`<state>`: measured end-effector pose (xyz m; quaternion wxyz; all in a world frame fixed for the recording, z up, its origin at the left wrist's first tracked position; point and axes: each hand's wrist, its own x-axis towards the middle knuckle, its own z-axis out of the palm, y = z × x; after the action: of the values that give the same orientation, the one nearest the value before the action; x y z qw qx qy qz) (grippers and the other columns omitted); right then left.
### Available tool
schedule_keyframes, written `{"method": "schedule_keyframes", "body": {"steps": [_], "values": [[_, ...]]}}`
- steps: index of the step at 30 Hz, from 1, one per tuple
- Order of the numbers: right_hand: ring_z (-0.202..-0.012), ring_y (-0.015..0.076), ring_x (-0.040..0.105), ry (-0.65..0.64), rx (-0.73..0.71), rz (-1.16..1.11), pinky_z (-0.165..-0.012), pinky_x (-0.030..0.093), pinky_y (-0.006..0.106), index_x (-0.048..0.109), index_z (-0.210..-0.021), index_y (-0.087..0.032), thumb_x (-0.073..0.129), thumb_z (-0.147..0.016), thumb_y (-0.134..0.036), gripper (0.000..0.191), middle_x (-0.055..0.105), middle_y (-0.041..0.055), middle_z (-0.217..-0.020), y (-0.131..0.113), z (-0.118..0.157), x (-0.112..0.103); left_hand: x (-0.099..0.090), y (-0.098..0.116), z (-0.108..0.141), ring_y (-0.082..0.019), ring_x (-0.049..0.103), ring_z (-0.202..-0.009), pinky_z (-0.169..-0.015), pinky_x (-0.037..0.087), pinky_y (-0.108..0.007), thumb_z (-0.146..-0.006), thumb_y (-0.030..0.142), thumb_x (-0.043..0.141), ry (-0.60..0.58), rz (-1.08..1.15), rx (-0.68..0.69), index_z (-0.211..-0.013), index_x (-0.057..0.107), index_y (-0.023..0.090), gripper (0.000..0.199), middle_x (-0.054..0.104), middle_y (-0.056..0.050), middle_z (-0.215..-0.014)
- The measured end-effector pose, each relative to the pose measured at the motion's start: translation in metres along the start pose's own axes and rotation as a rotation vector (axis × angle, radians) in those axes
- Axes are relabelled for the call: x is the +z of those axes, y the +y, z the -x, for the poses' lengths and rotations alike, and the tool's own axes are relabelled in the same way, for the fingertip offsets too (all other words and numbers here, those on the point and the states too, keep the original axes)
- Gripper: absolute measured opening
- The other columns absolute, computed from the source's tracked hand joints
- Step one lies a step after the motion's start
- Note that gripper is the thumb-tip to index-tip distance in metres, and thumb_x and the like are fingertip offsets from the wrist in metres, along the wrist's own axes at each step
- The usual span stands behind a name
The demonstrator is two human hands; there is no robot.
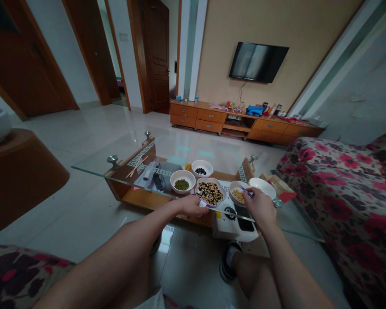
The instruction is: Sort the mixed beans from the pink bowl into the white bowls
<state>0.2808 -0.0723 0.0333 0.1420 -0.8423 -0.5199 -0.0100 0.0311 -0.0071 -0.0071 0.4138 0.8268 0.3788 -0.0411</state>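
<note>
My left hand (193,206) is closed on the near rim of a purple-edged bowl (209,192) of mixed black and yellow beans. In my right hand (259,205) is a small blue tool (246,191), its tip over a white bowl (236,193) of yellowish beans. Left of the mixed bowl sits a white bowl of green beans (182,184). Behind them stands a bowl with black beans (200,171). A white bowl (263,187) stands at the right, beyond my right hand; its contents cannot be made out.
The bowls stand on a glass table (167,148). Chopsticks (137,166) lie at its left. A white device (227,225) shows beneath the glass near its front edge. A flowered sofa (334,180) is at the right, and a low cabinet (212,118) stands behind.
</note>
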Motion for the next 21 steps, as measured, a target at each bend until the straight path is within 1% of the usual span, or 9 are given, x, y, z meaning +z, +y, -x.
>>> {"method": "schedule_keyframes", "body": {"steps": [3,5,8,11,14,18,21], "values": [[-0.088,0.025,0.066,0.003,-0.074,-0.03,-0.067,0.041,0.03,0.071,-0.104,-0.023,0.046,-0.089,-0.043,0.036,0.072,0.0108,-0.094,-0.008,0.001,0.005,0.002,-0.004,-0.004,-0.012,0.058,-0.052,-0.05,0.046,-0.021,-0.084,0.046,0.048,-0.008,0.024,-0.008,-0.08,0.065,0.015,0.036,0.064,-0.003,-0.069],[-0.087,0.0236,0.066,-0.026,-0.141,-0.059,-0.067,0.041,0.028,0.071,-0.104,-0.023,0.046,-0.09,-0.043,0.035,0.073,0.0093,-0.093,-0.014,0.003,0.01,0.004,-0.006,-0.005,-0.013,0.058,-0.052,-0.049,0.046,-0.021,-0.083,0.044,0.048,-0.005,0.035,-0.007,-0.08,0.065,0.015,0.034,0.065,-0.004,-0.07],[-0.085,0.0211,0.066,-0.091,-0.285,-0.117,-0.066,0.04,0.026,0.071,-0.102,-0.022,0.046,-0.091,-0.042,0.033,0.073,0.0075,-0.092,-0.023,0.007,0.017,0.004,-0.006,-0.006,-0.013,0.058,-0.051,-0.049,0.045,-0.022,-0.082,0.041,0.049,0.016,0.0,-0.003,-0.075,0.064,0.014,0.032,0.063,-0.004,-0.064],[-0.085,0.0197,0.066,-0.173,-0.413,-0.13,-0.07,0.04,0.025,0.071,-0.101,-0.021,0.048,-0.091,-0.039,0.031,0.074,0.007,-0.092,-0.031,0.011,0.025,0.004,-0.006,-0.006,-0.014,0.058,-0.051,-0.049,0.045,-0.022,-0.08,0.039,0.05,0.008,-0.002,-0.01,-0.074,0.064,0.015,0.029,0.061,-0.003,-0.06],[-0.086,0.0196,0.066,-0.227,-0.464,-0.084,-0.073,0.04,0.025,0.071,-0.102,-0.021,0.049,-0.09,-0.036,0.029,0.074,0.0072,-0.093,-0.036,0.014,0.032,0.005,-0.006,-0.005,-0.014,0.058,-0.052,-0.05,0.045,-0.023,-0.079,0.037,0.051,-0.002,0.007,-0.028,-0.073,0.065,0.015,0.027,0.062,-0.003,-0.06],[-0.087,0.0199,0.066,-0.248,-0.516,-0.064,-0.074,0.04,0.026,0.07,-0.104,-0.021,0.049,-0.09,-0.035,0.03,0.073,0.0081,-0.095,-0.042,0.015,0.037,0.004,-0.002,-0.001,-0.014,0.058,-0.052,-0.052,0.046,-0.023,-0.077,0.034,0.051,-0.048,0.009,-0.029,-0.07,0.065,0.015,0.024,0.062,-0.002,-0.059],[-0.085,0.0198,0.066,-0.267,-0.532,-0.058,-0.072,0.04,0.027,0.071,-0.102,-0.022,0.048,-0.09,-0.035,0.03,0.073,0.0077,-0.093,-0.046,0.017,0.038,0.002,0.004,0.004,-0.014,0.057,-0.051,-0.053,0.046,-0.023,-0.078,0.035,0.052,-0.078,0.02,-0.037,-0.068,0.064,0.015,0.024,0.062,-0.001,-0.059]]}}
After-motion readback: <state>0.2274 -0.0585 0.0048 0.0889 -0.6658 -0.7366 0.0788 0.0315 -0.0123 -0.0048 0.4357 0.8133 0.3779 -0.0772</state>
